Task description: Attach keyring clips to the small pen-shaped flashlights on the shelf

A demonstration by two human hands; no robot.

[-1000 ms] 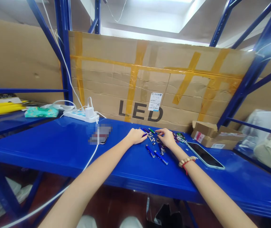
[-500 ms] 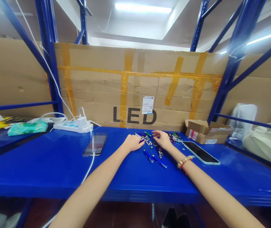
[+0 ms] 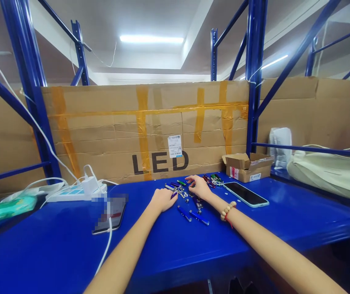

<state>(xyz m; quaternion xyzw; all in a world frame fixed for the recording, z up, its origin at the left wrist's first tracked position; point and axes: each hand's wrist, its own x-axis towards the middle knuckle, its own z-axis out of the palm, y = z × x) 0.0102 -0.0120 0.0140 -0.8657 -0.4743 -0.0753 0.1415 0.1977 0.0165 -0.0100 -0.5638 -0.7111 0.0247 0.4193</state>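
Observation:
My left hand (image 3: 161, 200) rests on the table with its fingers closed round a small dark blue-purple pen-like tube (image 3: 174, 195), whose end shows past the fingertips. My right hand (image 3: 200, 187) hovers at the right of a loose pile, fingers curved and thumb apart, with nothing visible in them. Between the hands lie several silver metal clasps (image 3: 181, 191) and small coloured tubes, among them a green tube (image 3: 181, 182). Nearer to me are two blue tubes, one at the left (image 3: 184, 213) and one at the right (image 3: 199, 217).
Right of the pile are dark red and green tubes (image 3: 216, 178), a phone (image 3: 246, 194) and an open cardboard box (image 3: 248, 167). At the left lie another phone (image 3: 118, 214), a white cable (image 3: 108, 241) and a power strip (image 3: 67, 194). A large cardboard sheet (image 3: 113, 139) stands behind the blue table (image 3: 162, 249).
The view has turned and shifted, so the scene sits further left and lower. My left hand keeps hold of the tube; my right hand stays by the pile, fingers still curved.

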